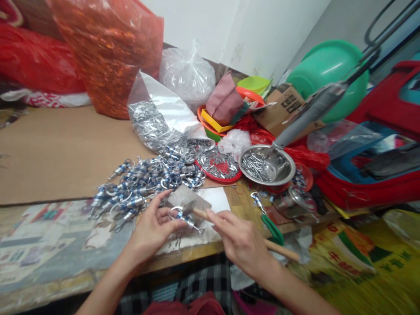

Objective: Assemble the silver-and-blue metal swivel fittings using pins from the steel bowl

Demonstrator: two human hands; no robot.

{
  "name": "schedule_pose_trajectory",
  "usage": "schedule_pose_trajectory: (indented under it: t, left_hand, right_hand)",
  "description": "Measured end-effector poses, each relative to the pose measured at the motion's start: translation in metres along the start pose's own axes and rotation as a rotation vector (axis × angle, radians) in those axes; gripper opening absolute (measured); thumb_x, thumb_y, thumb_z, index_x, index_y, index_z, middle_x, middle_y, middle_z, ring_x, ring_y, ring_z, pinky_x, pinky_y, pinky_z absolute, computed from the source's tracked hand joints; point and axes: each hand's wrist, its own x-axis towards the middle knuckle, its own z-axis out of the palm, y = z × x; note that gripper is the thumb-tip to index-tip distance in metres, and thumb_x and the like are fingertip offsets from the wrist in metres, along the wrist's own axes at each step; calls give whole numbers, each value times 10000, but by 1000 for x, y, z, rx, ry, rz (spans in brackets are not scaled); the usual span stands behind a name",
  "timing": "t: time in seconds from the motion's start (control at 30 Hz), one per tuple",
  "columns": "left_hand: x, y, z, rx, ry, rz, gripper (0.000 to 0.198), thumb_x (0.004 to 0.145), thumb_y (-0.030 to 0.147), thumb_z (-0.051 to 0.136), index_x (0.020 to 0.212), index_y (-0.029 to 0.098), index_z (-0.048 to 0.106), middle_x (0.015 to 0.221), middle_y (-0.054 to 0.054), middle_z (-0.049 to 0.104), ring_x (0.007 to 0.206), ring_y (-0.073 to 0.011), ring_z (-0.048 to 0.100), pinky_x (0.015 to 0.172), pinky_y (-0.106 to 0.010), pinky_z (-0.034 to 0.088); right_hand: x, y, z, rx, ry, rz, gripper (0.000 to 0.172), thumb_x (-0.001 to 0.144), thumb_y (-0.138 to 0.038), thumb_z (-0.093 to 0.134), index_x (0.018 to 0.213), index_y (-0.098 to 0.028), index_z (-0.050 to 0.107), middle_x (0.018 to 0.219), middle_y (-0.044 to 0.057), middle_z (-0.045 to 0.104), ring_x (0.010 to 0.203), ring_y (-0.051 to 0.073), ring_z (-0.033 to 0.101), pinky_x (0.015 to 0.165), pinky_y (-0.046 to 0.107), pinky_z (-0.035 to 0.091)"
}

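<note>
My left hand (153,225) pinches a small blue-and-silver metal clasp with a ring (184,217) at the table's front edge. My right hand (241,238) is closed round the wooden handle (282,250) of a small hammer, whose grey head (189,207) lies just above the clasp. Under both lies a grey block (190,199) on a white sheet. Just behind my left hand a heap of the same blue-and-silver clasps (144,181) spreads over the table.
A steel bowl of small metal pins (266,165) and a red dish of silver parts (218,165) stand behind the block. Clear bags of metal parts (157,118), coloured plastic dishes, a cardboard box (282,107), a green basin (328,70) and green-handled pliers (272,227) crowd the right.
</note>
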Motion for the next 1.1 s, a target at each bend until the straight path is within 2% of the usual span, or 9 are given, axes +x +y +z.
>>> schedule_pose_trajectory:
  t: [0.1,0.23,0.4,0.53,0.63,0.73,0.87,1.0,1.1]
  left_hand:
    - [0,2,-2,53,-9,12,672,516,249,739,1120,159,458,692,5,671,683,-189,645,688,-334,506]
    - [-1,7,-5,230,-26,-34,232,570,318,695,735,157,679,750,-54,721,710,-220,656,717,-336,505]
    - [-3,8,-7,280,3,-53,245,552,294,703,771,186,714,759,-43,736,730,-232,655,734,-332,493]
    - [-2,7,-8,338,-27,16,186,608,356,651,696,209,723,736,-45,724,665,-214,639,655,-306,504]
    - [-4,8,-8,406,-54,140,152,640,352,625,649,236,723,843,-56,692,818,-228,617,707,-287,490]
    - [-8,11,-9,463,-37,235,151,666,344,604,632,253,719,934,-63,649,950,-240,571,783,-291,462]
    - [-10,13,-11,444,39,269,125,655,323,612,601,268,711,892,-46,673,893,-232,598,796,-306,463]
    - [-7,11,-8,412,101,262,80,626,302,642,611,285,719,767,-16,718,801,-222,630,791,-316,480]
    - [-8,10,-2,400,200,231,86,579,295,684,654,276,723,758,-4,732,780,-230,646,782,-328,494]
  right_hand:
    - [-1,13,3,134,19,119,408,817,-141,449,1213,-234,477,958,56,621,847,163,588,754,303,486]
    - [-3,49,3,196,94,369,369,773,-225,529,1141,-209,550,1056,70,621,939,212,582,811,370,464]
    - [17,79,-1,-105,-140,363,267,797,-269,512,1021,-186,631,912,64,668,813,185,616,738,301,475]
    - [75,100,-1,-289,-54,343,285,877,-184,381,1068,-155,590,1053,83,603,978,155,547,857,256,405]
    - [123,125,4,-341,-56,368,283,847,-109,425,1089,-166,561,1126,97,550,1048,183,504,887,291,385]
    - [150,143,13,-362,-101,387,227,838,-194,497,1059,-170,545,1107,80,539,988,189,528,835,348,430]
    - [149,148,21,-336,-103,406,279,851,-297,482,1087,-150,498,1098,74,523,922,176,545,771,372,467]
    - [136,149,10,-233,-9,421,154,796,-147,529,929,-146,608,966,83,590,939,201,546,836,361,423]
    - [127,139,0,-107,130,428,216,790,-93,459,901,-144,636,938,94,608,949,204,549,861,354,410]
